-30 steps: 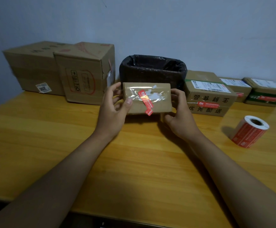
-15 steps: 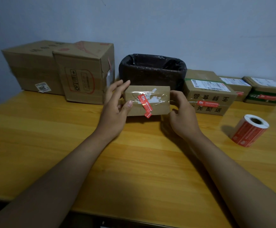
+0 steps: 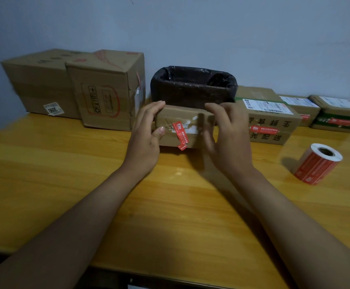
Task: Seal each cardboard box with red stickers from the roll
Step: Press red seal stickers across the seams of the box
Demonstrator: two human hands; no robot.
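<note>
A small brown cardboard box is held just above the wooden table, in front of the bin. A red sticker runs slantwise down its taped front face, its lower end hanging past the bottom edge. My left hand grips the box's left end, fingers over the top and thumb on the front. My right hand is blurred by motion at the box's right end, fingers spread and loosely bent. The roll of red stickers lies on the table at the right, apart from both hands.
A black-lined bin stands against the wall behind the box. Two large cartons stand at the back left. Three smaller boxes line the back right, two of them with red stickers.
The box has tipped so more of its top shows. My left fingers have come down onto its top. My right hand has shifted up and over the box's right end.
</note>
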